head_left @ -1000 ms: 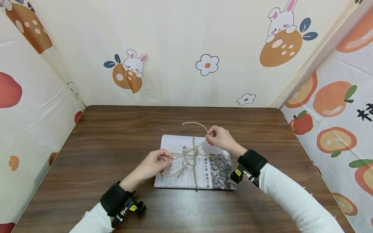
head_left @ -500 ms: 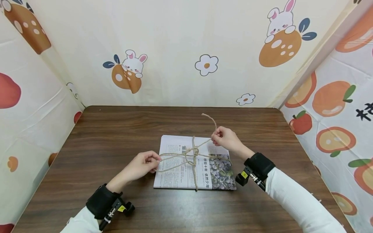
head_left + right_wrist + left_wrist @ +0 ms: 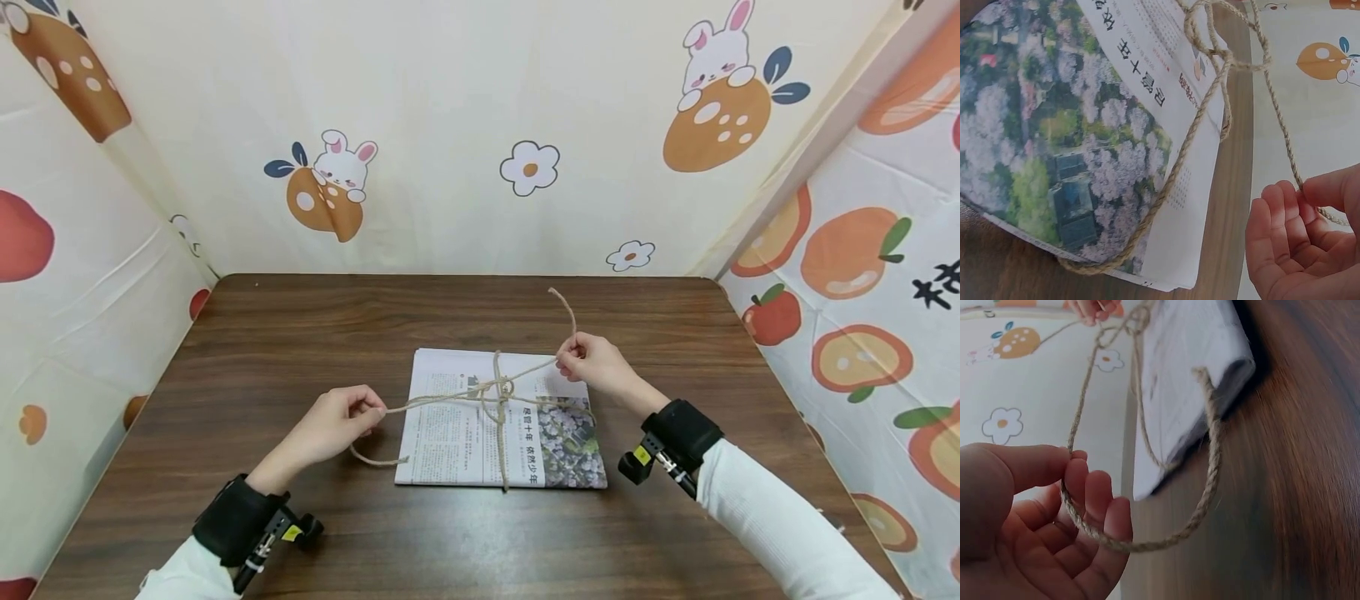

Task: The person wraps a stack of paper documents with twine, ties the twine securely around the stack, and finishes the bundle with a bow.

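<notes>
A folded stack of newspaper (image 3: 442, 454) lies flat on the table, bound by jute twine (image 3: 501, 454) that crosses over its top. Loose loops of the twine meet in a knot (image 3: 505, 389) near the middle of the stack. Left of the paper, my left hand (image 3: 330, 423) pinches one strand between thumb and fingers; its free end (image 3: 1210, 412) curves back to the paper's edge. Beyond the upper right corner, my right hand (image 3: 600, 364) pinches the other strand, and a short tail sticks up above the fingers. Both strands run fairly straight from the knot to the hands.
The brown wooden table (image 3: 480, 550) extends around the stack. A cream cloth wall (image 3: 442, 100) with rabbit and flower prints stands behind it, with fruit-print cloth (image 3: 855, 358) on the right and another printed cloth (image 3: 90, 333) on the left.
My left hand has moved left and my right hand right, drawing the strands outward. The loops around the knot have become smaller. The left strand's end has slid toward the paper's left edge.
</notes>
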A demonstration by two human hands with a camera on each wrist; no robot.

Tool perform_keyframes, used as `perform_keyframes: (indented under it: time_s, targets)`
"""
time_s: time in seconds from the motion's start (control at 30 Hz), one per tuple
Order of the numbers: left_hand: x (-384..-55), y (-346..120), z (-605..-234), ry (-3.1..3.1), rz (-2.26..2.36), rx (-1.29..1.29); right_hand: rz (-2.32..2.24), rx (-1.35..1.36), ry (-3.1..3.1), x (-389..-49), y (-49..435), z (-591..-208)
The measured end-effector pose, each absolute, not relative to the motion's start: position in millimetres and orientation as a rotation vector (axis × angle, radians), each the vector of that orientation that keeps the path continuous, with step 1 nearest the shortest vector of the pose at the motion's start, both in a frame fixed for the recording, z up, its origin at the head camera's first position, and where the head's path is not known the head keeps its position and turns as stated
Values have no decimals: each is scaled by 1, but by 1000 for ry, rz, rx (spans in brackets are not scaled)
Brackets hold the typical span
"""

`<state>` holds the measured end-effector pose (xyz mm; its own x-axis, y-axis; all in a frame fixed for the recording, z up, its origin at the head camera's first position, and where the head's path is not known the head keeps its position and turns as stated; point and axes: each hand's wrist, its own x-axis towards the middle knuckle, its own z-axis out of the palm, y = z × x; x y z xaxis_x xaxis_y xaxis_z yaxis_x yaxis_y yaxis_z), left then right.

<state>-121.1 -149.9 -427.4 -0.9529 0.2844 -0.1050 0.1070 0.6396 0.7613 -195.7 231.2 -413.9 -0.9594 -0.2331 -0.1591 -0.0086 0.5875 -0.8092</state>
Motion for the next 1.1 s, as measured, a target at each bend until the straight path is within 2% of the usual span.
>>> perform_keyframes:
  time_s: [0.63,1.1]
  targets:
    - [-112,-162,-427,3011,797,387,-1054,-341,2725,-188,255,-417]
    - [-108,-171,-434,3040,721,373,-987,-304,2749,-189,275,-422]
